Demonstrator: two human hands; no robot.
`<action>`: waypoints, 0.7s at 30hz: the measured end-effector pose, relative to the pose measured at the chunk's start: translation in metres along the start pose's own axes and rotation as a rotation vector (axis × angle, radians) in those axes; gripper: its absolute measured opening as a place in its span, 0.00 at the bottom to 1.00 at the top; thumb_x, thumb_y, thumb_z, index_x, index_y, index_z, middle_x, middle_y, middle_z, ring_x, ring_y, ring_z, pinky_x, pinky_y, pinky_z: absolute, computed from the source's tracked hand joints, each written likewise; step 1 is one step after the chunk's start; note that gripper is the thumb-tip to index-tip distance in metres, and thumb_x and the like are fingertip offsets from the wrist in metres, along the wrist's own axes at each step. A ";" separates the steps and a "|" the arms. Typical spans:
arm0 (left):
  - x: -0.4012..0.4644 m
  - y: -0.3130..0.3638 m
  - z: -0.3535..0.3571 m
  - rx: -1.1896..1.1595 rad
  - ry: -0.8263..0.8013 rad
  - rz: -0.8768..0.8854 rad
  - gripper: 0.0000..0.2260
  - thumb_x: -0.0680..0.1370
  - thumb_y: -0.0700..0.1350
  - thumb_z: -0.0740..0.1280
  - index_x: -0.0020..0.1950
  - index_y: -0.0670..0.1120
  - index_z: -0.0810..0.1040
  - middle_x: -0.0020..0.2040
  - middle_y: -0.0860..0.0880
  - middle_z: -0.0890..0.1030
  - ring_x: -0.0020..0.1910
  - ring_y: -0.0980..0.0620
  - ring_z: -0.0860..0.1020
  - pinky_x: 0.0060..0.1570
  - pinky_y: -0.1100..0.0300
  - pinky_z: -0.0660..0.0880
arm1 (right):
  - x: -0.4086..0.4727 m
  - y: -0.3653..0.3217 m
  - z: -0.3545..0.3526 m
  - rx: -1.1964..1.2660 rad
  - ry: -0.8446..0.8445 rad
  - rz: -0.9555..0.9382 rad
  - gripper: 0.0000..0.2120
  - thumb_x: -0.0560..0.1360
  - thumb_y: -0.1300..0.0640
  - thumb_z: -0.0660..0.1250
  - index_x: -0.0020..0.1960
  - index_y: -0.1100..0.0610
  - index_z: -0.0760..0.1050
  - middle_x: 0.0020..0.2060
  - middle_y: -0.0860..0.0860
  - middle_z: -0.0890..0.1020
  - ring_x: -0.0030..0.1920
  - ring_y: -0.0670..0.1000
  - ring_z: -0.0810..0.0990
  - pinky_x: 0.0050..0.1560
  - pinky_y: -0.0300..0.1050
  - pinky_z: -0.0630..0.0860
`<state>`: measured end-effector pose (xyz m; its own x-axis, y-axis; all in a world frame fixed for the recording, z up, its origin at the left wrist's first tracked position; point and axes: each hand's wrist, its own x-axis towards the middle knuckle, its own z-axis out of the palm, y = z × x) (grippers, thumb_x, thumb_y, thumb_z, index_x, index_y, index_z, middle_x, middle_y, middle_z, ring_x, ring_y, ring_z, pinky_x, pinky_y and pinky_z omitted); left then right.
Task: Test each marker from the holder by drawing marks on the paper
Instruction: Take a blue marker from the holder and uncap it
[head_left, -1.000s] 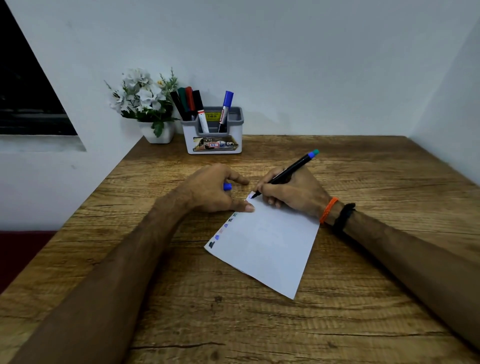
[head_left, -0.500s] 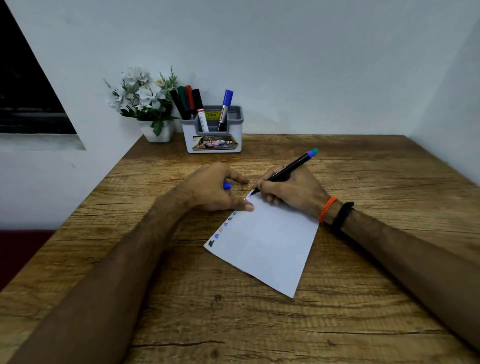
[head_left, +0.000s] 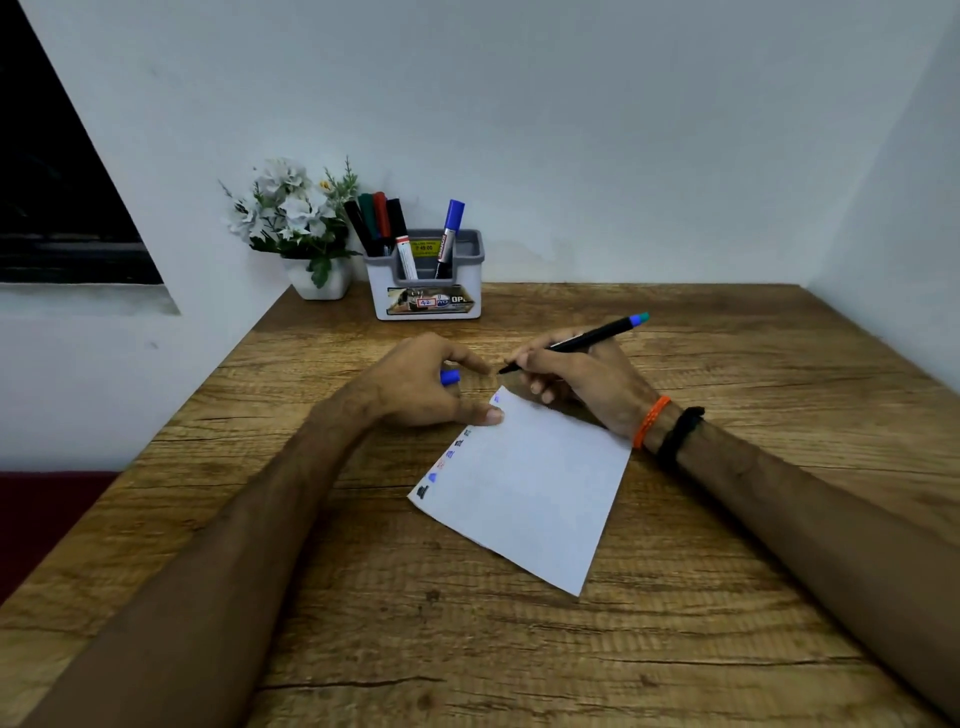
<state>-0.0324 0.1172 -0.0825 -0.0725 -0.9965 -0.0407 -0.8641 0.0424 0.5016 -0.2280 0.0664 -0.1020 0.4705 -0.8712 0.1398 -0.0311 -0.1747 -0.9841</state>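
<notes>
On the table (head_left: 519, 649), nearest the front edge, the paper (head_left: 530, 493) lay slanted, with a row of test marks down its left side. Just past it, the left hand (head_left: 421, 384) had its thumb on the paper's far-left corner and its fingers curled around a blue cap (head_left: 450, 376). The right hand (head_left: 576, 374) pinched the marker (head_left: 571, 343), tip lifted off the sheet and pointing left at that cap, long axis running up toward the far right. Tip and cap were close but not touching, so I'd guess recapping was next, and the right hand was the one lined up for it. Back by the far edge sat the holder (head_left: 427, 291) with the other markers, well apart from both hands.
</notes>
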 end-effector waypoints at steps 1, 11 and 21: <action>0.000 -0.001 -0.002 -0.029 0.025 0.001 0.26 0.65 0.61 0.75 0.62 0.56 0.78 0.62 0.52 0.77 0.56 0.54 0.73 0.55 0.55 0.71 | 0.000 -0.001 0.000 0.037 -0.010 0.005 0.03 0.76 0.66 0.68 0.46 0.65 0.81 0.32 0.53 0.81 0.30 0.47 0.78 0.31 0.37 0.75; -0.002 -0.006 -0.008 -0.355 0.180 0.074 0.06 0.78 0.40 0.66 0.54 0.47 0.80 0.49 0.50 0.81 0.49 0.53 0.78 0.47 0.60 0.73 | -0.004 -0.014 -0.001 0.138 0.025 -0.028 0.04 0.74 0.60 0.72 0.45 0.60 0.79 0.32 0.50 0.80 0.30 0.47 0.75 0.29 0.38 0.72; -0.001 -0.001 -0.006 -0.513 0.267 0.165 0.06 0.76 0.36 0.69 0.52 0.40 0.80 0.42 0.48 0.81 0.35 0.59 0.79 0.37 0.62 0.78 | -0.001 -0.014 -0.007 0.223 -0.015 0.028 0.12 0.75 0.52 0.65 0.50 0.55 0.84 0.42 0.54 0.85 0.31 0.47 0.77 0.32 0.38 0.72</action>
<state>-0.0283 0.1181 -0.0777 0.0001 -0.9661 0.2581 -0.4970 0.2239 0.8384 -0.2343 0.0665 -0.0872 0.4850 -0.8673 0.1125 0.1509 -0.0437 -0.9876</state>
